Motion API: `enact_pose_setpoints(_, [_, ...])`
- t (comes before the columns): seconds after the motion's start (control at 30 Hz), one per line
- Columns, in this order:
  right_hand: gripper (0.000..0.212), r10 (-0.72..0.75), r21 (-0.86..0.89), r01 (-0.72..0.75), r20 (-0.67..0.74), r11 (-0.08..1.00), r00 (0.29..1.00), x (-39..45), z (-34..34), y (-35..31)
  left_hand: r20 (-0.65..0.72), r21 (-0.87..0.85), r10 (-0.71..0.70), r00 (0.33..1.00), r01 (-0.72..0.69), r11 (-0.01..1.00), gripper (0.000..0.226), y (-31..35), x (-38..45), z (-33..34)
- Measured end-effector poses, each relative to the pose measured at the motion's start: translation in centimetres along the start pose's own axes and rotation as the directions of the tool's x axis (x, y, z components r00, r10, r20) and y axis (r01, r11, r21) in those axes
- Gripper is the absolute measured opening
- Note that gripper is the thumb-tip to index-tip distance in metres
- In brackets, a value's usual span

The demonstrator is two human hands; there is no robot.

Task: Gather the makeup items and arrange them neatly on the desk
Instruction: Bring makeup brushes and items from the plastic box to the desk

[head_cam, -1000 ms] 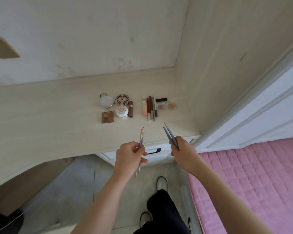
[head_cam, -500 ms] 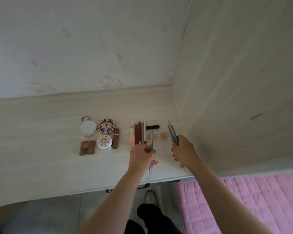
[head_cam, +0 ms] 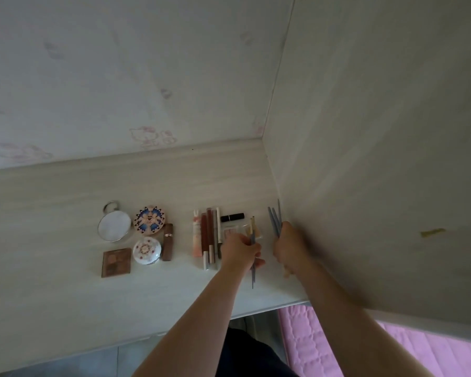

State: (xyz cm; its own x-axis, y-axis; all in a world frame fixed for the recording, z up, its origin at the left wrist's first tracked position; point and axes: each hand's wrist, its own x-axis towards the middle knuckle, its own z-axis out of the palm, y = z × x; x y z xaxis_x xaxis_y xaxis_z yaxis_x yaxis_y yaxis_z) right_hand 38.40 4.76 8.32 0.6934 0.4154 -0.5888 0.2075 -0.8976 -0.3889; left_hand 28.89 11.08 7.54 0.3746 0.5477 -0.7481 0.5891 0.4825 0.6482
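Grey brushes in right hand grip, left hand gripping one brush, over desk

— How many round items are counted on the desk?
— Three: a mirror at 10 o'clock in its cluster, a patterned compact at 1 o'clock, a white compact at 5 o'clock.
— And square palettes?
— One brown palette at 7 o'clock; two small pans are seen further right.
— Slim pieces?
— One brown tube, one black lipstick, about five pens in a row. One brush is held in the left hand, three brushes in the right hand.
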Motion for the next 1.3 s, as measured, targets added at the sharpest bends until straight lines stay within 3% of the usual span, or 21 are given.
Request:
enact_pose_setpoints(0.17, [0.024,0.021,-0.123,-0.017,0.031,0.992,0.999,1.0,-0.1,-0.3,0.001,-0.039,-0.027,1.000,0.027,0.999,0.020,-0.6,1.1,0.7])
enact_pose_setpoints(0.37, [0.024,-0.029,-0.228,0.025,-0.018,0.973,0.999,2.3,0.0,-0.5,-0.007,0.057,0.035,0.999,-0.035,0.998,0.016,-0.9,1.9,0.4])
enact_pose_setpoints(0.97, [0.023,-0.112,-0.128,0.101,-0.078,0.987,0.991,2.3,0.2,-0.9,-0.051,0.054,0.055,0.997,-0.053,0.997,0.017,0.0,3.1,-0.2])
enact_pose_setpoints(1.3, [0.019,-0.090,-0.133,0.079,-0.073,0.988,0.993,1.8,0.3,-0.5,-0.027,0.295,0.169,0.985,-0.154,0.943,0.017,-1.2,2.2,-0.1])
